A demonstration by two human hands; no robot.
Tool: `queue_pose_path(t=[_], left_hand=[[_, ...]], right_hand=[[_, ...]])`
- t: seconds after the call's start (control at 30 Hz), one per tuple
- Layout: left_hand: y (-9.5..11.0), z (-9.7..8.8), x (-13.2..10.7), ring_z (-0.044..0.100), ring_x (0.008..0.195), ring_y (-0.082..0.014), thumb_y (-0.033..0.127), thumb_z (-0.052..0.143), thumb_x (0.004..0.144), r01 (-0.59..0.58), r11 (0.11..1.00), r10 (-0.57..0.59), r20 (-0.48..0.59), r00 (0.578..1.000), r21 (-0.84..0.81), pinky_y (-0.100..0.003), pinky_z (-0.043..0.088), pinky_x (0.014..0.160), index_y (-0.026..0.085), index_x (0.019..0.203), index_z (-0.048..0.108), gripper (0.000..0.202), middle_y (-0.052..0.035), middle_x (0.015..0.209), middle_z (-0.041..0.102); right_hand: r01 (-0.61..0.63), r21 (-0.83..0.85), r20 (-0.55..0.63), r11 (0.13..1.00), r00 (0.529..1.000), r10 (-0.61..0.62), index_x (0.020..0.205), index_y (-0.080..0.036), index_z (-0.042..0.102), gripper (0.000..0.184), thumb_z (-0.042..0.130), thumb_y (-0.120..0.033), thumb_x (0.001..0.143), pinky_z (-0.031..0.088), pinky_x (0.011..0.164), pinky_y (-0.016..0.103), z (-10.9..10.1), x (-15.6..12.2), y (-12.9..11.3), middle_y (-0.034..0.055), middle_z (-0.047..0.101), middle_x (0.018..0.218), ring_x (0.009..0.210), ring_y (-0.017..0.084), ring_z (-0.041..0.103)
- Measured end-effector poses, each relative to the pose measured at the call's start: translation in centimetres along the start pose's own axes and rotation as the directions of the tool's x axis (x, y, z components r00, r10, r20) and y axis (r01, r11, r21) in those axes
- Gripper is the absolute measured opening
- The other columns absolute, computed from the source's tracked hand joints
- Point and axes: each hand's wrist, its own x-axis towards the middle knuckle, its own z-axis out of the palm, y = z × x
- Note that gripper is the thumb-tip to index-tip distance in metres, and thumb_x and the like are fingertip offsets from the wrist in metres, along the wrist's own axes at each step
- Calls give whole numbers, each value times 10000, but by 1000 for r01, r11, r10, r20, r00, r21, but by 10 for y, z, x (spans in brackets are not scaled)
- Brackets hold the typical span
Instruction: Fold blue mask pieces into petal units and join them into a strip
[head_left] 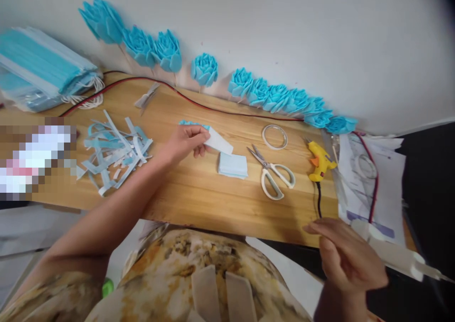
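Observation:
My left hand (192, 139) pinches a piece of white mask fabric (219, 142) between thumb and fingers, above the table. A scalloped blue edge (192, 122) shows just behind the fingers; I cannot tell whether it belongs to the same piece. Just to the right of the held fabric lies a small stack of pale blue fabric pieces (232, 165). Scissors (272, 173) with white handles lie beside the stack, blades partly apart. Over the front right table edge, my right hand (350, 255) hovers with thumb and fingers apart, and nothing shows in it.
A yellow glue gun (320, 163) and a tape roll (275, 137) lie to the right, near papers (387, 170) and a white power strip (394, 253). Blue fabric flowers (205, 69) line the wall. Fabric scraps (115, 151) and stacked face masks (46, 66) are at left.

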Motion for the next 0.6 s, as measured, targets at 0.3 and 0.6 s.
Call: queue_pose_path(t=[0.3,0.6], left_hand=[[4,0,-6,531,474,-96,298,660,814,-47,997,49,-26,998,66,-215,421,463,161,657,652,209,-13,570,641],[-3,-4,-2,546,482,-103,211,655,807,-93,993,100,-101,990,77,-218,407,441,153,657,676,163,-17,575,646]], right_hand=[[342,-129,303,931,907,-291,965,-229,667,250,614,-63,785,517,555,291,-6,37,73,24,690,675,594,166,644],[469,-259,210,845,881,-425,778,-219,704,108,616,-155,792,520,574,291,-11,93,98,30,713,624,581,173,670]])
